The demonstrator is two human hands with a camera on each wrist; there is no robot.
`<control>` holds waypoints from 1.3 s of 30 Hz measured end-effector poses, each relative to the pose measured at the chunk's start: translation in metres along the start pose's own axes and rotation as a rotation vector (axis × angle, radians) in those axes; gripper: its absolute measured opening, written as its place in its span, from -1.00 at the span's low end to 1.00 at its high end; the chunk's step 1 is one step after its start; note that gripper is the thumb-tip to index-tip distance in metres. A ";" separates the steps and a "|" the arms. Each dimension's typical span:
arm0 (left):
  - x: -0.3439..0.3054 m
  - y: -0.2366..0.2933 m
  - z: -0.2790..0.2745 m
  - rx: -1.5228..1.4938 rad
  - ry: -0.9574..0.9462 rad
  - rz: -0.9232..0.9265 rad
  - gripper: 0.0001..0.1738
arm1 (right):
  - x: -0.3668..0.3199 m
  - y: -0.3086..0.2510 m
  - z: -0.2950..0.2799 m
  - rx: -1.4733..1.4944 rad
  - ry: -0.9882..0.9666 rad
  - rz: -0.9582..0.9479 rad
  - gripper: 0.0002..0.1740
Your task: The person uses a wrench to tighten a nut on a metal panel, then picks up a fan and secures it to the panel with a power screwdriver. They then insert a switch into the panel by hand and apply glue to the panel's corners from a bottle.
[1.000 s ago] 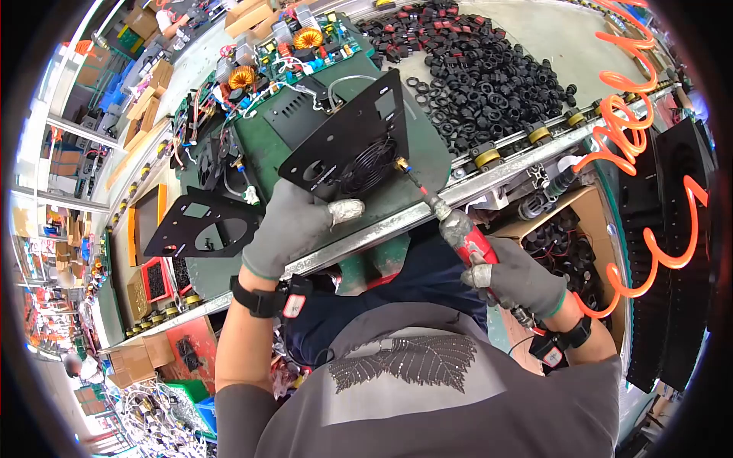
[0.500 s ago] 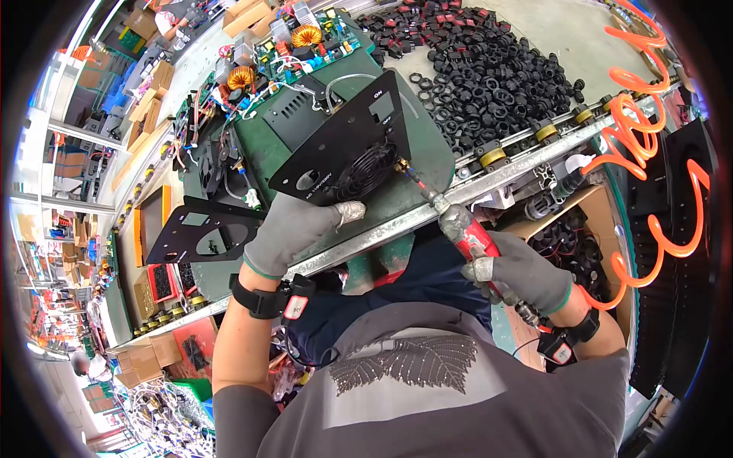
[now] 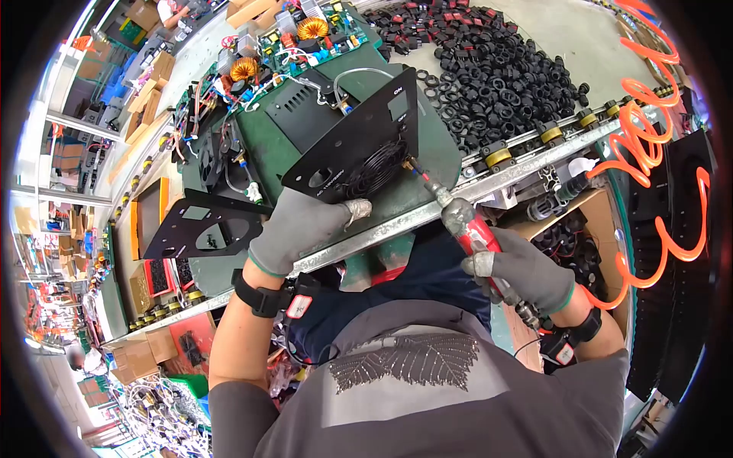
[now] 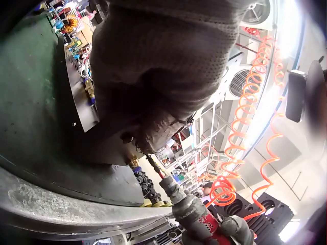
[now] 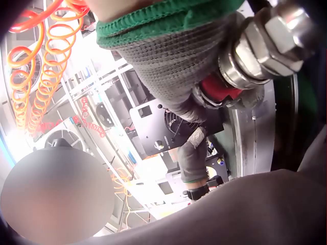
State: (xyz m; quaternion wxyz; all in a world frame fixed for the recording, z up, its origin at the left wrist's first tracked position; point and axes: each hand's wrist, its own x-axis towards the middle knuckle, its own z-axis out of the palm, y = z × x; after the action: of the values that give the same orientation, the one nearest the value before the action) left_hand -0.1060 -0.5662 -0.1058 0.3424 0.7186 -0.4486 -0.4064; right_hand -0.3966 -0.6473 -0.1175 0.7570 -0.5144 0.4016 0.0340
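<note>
My gloved left hand (image 3: pixel 301 229) grips the lower edge of a black metal panel (image 3: pixel 343 141), its thumb on the near face. The panel stands tilted over the green board (image 3: pixel 435 153) and carries a round fan grille (image 3: pixel 379 169). In my gloved right hand (image 3: pixel 531 267) is a red and grey air screwdriver (image 3: pixel 463 221). Its brass-coloured tip (image 3: pixel 410 163) is right at the grille's right edge. The right wrist view shows the fingers wrapped around the tool's red body (image 5: pixel 219 89) near its metal hose fitting (image 5: pixel 263 46).
A second black panel (image 3: pixel 202 229) with a large cutout lies at left. Circuit boards with copper coils (image 3: pixel 311 29) stand behind. Black rings (image 3: pixel 504 99) are heaped at back right. A metal rail (image 3: pixel 412 217) edges the bench. An orange coiled hose (image 3: pixel 649 145) hangs at right.
The panel has shifted and turned slightly in my left hand. My right hand keeps its hold, and the screwdriver tip stays at the grille's edge. The head view has shifted a little.
</note>
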 end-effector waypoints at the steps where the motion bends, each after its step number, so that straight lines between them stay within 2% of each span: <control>1: 0.000 0.000 0.000 -0.044 -0.002 0.051 -0.23 | 0.000 -0.001 0.000 -0.003 0.001 -0.005 -0.61; 2: 0.000 -0.001 0.001 -0.087 -0.005 0.100 -0.28 | 0.000 -0.001 0.000 0.014 0.004 0.012 -0.61; 5: 0.002 -0.004 0.001 -0.092 -0.015 0.072 -0.35 | 0.003 0.003 0.000 0.030 0.006 0.020 -0.60; 9: 0.004 -0.012 0.002 -0.122 0.017 0.124 -0.36 | 0.001 0.011 -0.004 -0.026 0.021 0.011 -0.58; 11: 0.005 -0.017 0.001 0.041 0.067 0.070 -0.34 | -0.010 0.010 0.003 -0.043 0.067 -0.010 -0.57; 12: 0.006 -0.017 0.003 0.042 0.116 0.237 -0.31 | -0.010 0.017 0.003 -0.063 0.029 -0.092 -0.53; 13: 0.009 -0.015 0.009 0.061 0.174 0.393 -0.29 | -0.009 0.024 -0.002 -0.069 -0.042 -0.073 -0.50; 14: 0.011 -0.012 0.014 0.116 0.249 0.412 -0.22 | -0.010 0.024 0.006 -0.059 -0.012 -0.082 -0.47; 15: 0.014 -0.016 0.020 0.040 0.311 0.535 -0.20 | -0.013 0.023 0.021 -0.040 0.060 -0.078 -0.51; 16: 0.019 -0.031 0.026 0.055 0.386 0.663 -0.20 | -0.013 0.022 0.024 -0.102 0.051 0.000 -0.54; 17: 0.007 -0.033 0.026 0.022 0.384 0.613 -0.21 | -0.012 0.017 0.030 -0.104 0.025 0.050 -0.57; 19: -0.034 -0.030 0.010 0.124 0.356 0.451 -0.18 | -0.005 0.019 0.033 -0.147 -0.083 0.023 -0.55; 21: -0.070 -0.062 -0.006 0.298 0.498 0.456 -0.30 | 0.005 0.021 0.035 -0.173 -0.116 0.043 -0.55; 23: -0.108 -0.100 -0.029 0.104 0.519 0.224 -0.45 | 0.016 0.017 0.044 -0.252 -0.220 -0.074 -0.61; 25: -0.135 -0.143 -0.056 -0.154 0.670 0.003 -0.59 | 0.026 0.002 0.060 -0.300 -0.251 -0.134 -0.67; 27: -0.144 -0.161 -0.084 0.179 0.956 -0.157 -0.61 | 0.036 -0.010 0.073 -0.297 -0.351 0.055 -0.64; 28: -0.141 -0.166 -0.093 0.222 1.012 -0.196 -0.60 | 0.043 -0.012 0.082 -0.301 -0.343 0.060 -0.64; 30: -0.127 -0.181 -0.109 0.371 1.083 -0.322 -0.56 | 0.060 -0.016 0.102 -0.379 -0.428 -0.083 -0.57; 34: -0.111 -0.184 -0.108 0.399 1.136 -0.347 -0.64 | 0.064 -0.039 0.143 -0.358 -0.447 0.023 -0.55; 37: -0.109 -0.192 -0.107 0.408 1.144 -0.272 -0.71 | 0.075 -0.036 0.161 -0.343 -0.511 -0.066 -0.58; 39: -0.111 -0.206 -0.110 0.610 1.074 -0.212 -0.79 | 0.080 -0.034 0.169 -0.348 -0.528 -0.129 -0.62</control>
State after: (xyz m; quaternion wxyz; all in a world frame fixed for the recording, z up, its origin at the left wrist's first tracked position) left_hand 0.0382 -0.3752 -0.2033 0.2573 0.9285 -0.2361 0.1259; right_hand -0.2304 -0.5555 -0.1183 0.7361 -0.6340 0.1462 0.1865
